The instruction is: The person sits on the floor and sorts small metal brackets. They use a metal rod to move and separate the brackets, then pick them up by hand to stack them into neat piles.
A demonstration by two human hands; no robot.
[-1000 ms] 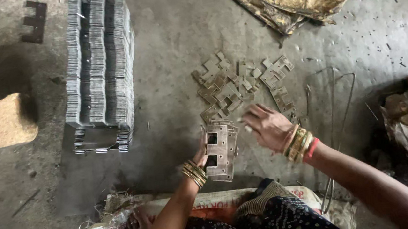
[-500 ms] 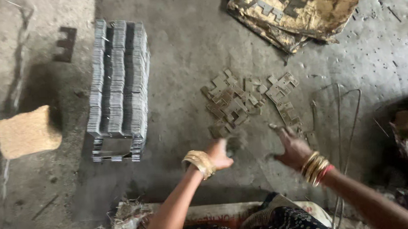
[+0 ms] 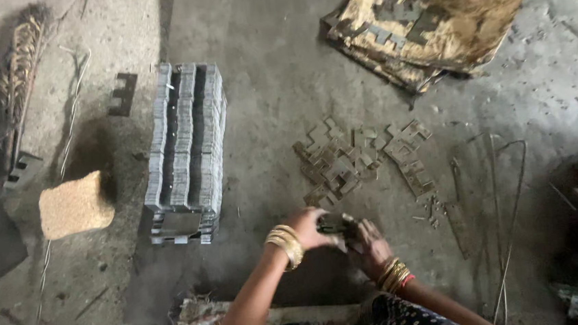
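Left hand (image 3: 309, 224) and right hand (image 3: 369, 242): fingers of both curl in on one small dark metal piece (image 3: 334, 225), pinched between them, low over the floor (image 3: 284, 101). I cannot tell the exact finger placement; the piece is mostly covered. It sits between the two hands, long axis roughly left to right, the left hand slightly farther from me than the right.

Loose pile (image 3: 344, 159) of flat stamped pieces lies just beyond the fingers, straight ahead and slightly right; too tangled for an exact count, I make it well over a dozen. Both hands are about equally near it.

Further out: one stack (image 3: 187, 146) of pieces in three upright rows, left of the hands. One tan block (image 3: 74, 204) left of that. One brown sheet (image 3: 429, 24) with a few pieces on it, far right. Bangles on both wrists
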